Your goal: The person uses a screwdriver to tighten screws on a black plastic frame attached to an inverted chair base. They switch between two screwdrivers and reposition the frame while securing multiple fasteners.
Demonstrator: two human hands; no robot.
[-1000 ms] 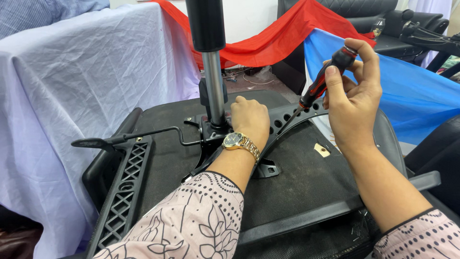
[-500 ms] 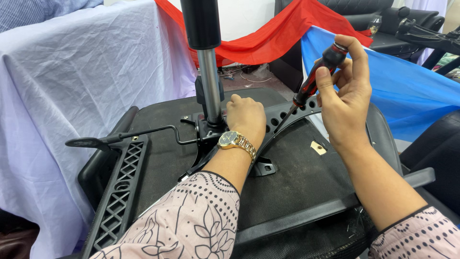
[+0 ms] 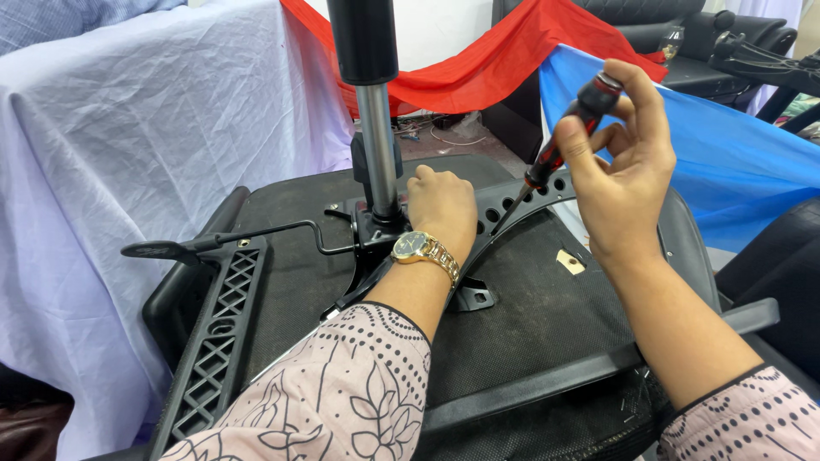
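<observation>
An upturned office chair seat, black and fabric-covered, fills the middle of the view with its underside facing up; it is the landmark for everything else. Behind the seat hang draped cloths: a pale lilac one to its left, a red one at the back, a blue one to its right. Rising from the seat's centre is the gas-lift column, black above and bright metal below, set in a black mechanism plate. A black armrest frame with lattice holes lies along the seat's left edge, and a thin lever with a flat paddle reaches out from the mechanism toward it.

The left hand, with a gold wristwatch, rests clenched on the mechanism just beside the column base; what it grips, if anything, is hidden. The right hand is raised above the seat's right half, its fingers pinching a screwdriver with a black and red handle. Compared with a moment ago, the fingers have shifted higher on the handle, as in twirling it, while the tip stays down near the curved perforated bracket, so the turning appears to be continuing.
</observation>
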